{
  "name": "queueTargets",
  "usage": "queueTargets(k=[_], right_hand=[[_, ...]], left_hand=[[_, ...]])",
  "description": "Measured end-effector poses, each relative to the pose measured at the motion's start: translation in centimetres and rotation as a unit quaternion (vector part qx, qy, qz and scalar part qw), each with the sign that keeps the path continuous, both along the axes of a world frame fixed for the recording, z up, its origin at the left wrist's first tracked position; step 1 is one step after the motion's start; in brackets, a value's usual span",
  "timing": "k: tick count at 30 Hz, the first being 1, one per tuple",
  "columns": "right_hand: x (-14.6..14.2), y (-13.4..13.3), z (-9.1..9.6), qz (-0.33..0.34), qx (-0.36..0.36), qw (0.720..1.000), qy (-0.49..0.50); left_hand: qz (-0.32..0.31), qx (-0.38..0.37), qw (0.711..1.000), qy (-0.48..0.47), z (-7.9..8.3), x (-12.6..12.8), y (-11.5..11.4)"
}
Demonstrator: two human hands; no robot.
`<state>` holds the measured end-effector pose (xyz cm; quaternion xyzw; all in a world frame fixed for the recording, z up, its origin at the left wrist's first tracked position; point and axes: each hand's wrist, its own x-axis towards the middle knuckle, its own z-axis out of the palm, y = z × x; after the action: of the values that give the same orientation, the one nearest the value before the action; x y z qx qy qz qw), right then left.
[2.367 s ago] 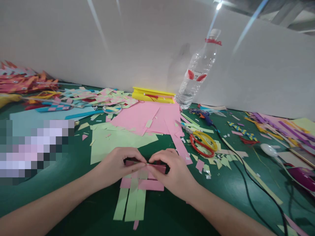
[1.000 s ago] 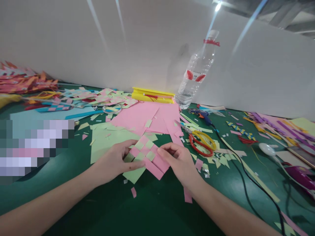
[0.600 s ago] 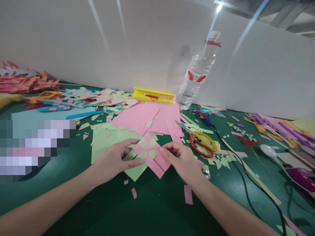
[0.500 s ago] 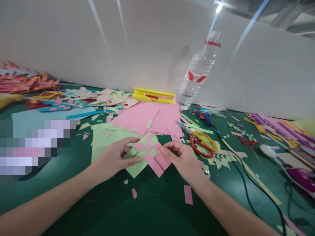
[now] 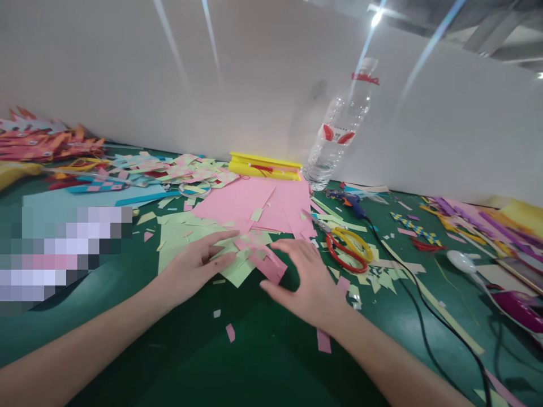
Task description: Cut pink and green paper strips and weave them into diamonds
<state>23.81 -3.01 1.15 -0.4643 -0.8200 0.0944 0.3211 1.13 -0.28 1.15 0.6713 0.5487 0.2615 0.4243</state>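
Observation:
Between my hands is a woven piece of pink and light green paper strips (image 5: 270, 264), blurred by motion and tilted over the table. My left hand (image 5: 189, 271) grips its green end at the left, between the thumb and the fingers. My right hand (image 5: 311, 285) holds nothing; its thumb and fingers are spread apart beside the pink end. Under and behind my left hand lies a light green sheet (image 5: 173, 237). Pink sheets (image 5: 237, 198) lie beyond the woven piece. Scissors with red and yellow handles (image 5: 347, 257) rest to the right of my right hand.
A clear plastic bottle (image 5: 339, 133) leans against the grey wall. A blue glue gun (image 5: 354, 206) trails a black cord across the right side. Paper scraps (image 5: 384, 277) are scattered about. A purple tool with a white tip (image 5: 517, 308) lies far right; a blurred area covers the left.
My right hand has let go of the woven piece and opened, its thumb dropping away. The woven piece has shifted slightly up and left with my left hand.

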Motion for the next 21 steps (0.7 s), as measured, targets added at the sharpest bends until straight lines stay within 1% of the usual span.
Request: queueTargets(k=[3, 5, 7, 9, 11, 12, 14, 16, 18, 19, 21], right_hand=[[-1.0, -0.7, -0.3, 0.035, 0.017, 0.998, -0.043], [-1.1, -0.7, -0.4, 0.040, 0.028, 0.998, -0.026], [-0.9, -0.6, -0.3, 0.024, 0.010, 0.999, 0.037], [-0.5, -0.5, 0.2, -0.013, -0.065, 0.989, 0.131], [-0.3, -0.3, 0.9, -0.049, -0.173, 0.960, 0.214], [-0.2, -0.3, 1.2, -0.062, -0.216, 0.945, 0.238], [-0.4, -0.2, 1.6, -0.088, -0.272, 0.919, 0.271], [-0.6, -0.2, 1.6, -0.100, -0.309, 0.899, 0.294], [-0.9, -0.2, 1.3, -0.090, -0.339, 0.884, 0.310], [-1.0, -0.2, 1.1, -0.083, -0.347, 0.880, 0.314], [-1.1, -0.3, 0.6, -0.067, -0.349, 0.881, 0.312]], left_hand=[[-0.028, -0.026, 0.997, -0.073, 0.3, 0.3, -0.3], [-0.055, -0.058, 0.986, -0.146, 0.3, 0.5, -0.5], [-0.061, -0.079, 0.971, -0.219, 0.2, 0.6, -0.5], [-0.035, -0.057, 0.963, -0.260, 0.0, 0.5, -0.4], [-0.005, -0.009, 0.965, -0.261, -0.2, 0.3, -0.2], [0.000, 0.009, 0.967, -0.254, -0.3, 0.2, -0.2], [-0.013, 0.023, 0.974, -0.226, -0.3, 0.0, -0.1], [-0.043, 0.014, 0.981, -0.187, -0.1, 0.1, -0.3], [-0.066, 0.000, 0.987, -0.146, 0.2, 0.4, -0.5], [-0.073, -0.006, 0.989, -0.127, 0.3, 0.6, -0.6], [-0.072, -0.010, 0.993, -0.098, 0.4, 0.9, -0.7]])
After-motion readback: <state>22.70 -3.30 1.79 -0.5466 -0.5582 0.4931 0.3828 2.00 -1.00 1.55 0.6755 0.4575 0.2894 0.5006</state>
